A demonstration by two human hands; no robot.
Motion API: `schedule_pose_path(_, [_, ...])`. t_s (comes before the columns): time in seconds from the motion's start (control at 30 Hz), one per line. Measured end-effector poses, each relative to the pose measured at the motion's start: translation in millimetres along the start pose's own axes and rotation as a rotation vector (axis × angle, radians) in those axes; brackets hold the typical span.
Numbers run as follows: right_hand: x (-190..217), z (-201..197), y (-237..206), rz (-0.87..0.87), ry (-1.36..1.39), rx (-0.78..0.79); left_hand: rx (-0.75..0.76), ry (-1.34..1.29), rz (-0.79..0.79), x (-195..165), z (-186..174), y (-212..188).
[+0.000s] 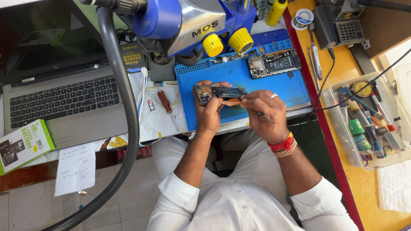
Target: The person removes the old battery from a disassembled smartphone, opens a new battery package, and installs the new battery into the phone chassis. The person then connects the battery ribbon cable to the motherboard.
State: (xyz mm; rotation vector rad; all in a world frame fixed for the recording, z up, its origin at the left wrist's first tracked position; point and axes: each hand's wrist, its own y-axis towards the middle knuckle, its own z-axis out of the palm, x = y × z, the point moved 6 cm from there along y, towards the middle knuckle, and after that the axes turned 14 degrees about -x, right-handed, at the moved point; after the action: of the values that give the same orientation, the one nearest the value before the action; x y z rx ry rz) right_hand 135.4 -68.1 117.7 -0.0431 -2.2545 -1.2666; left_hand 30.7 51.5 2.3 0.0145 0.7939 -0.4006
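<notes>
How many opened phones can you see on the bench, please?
2. One opened phone is held in the left hand while the right hand works on it; another phone lies on the blue mat. Others may be hidden.

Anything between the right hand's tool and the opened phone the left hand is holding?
Nothing visible. The left hand holds the opened phone over the blue mat. The right hand sits right at the phone's edge with its thin metal tool; the tip is hidden.
</notes>
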Motion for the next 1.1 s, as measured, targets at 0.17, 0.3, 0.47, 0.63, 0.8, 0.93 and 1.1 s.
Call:
schedule_pose_path(0.17, [-0.7,3.7,-1.7,-0.005,0.015,-0.006,-0.025,-0.012,-0.021,1.1,-0.4,1.2])
schedule_pose_path(0.3, [-4.6,7.7,-4.6,0.023,0.003,0.008,-0.01,-0.027,-0.013,0.1,0.8,0.9])
schedule_pose_path(0.47, [-9.3,12.2,-7.5,0.047,-0.028,0.033,-0.027,-0.021,-0.033,1.0,-0.5,1.9])
schedule_pose_path(0.63, [-7.5,13.2,-6.1,-0.002,0.019,0.01,-0.024,-0.027,-0.028,0.9,0.9,2.8])
schedule_pose_path(0.8, [-9.9,15.8,-6.2,-0.007,-0.005,0.018,-0.029,-0.013,-0.031,-0.2,1.1,3.3])
schedule_pose_path(0.93, [-10.3,16.1,-6.6,-0.009,-0.019,0.015,-0.023,-0.005,-0.025,-2.5,2.0,3.1])
schedule_pose_path(1.1, [-11.9,16.0,-5.3,0.001,-0.022,0.009,-0.013,-0.008,-0.023,-2.8,4.7,3.8])
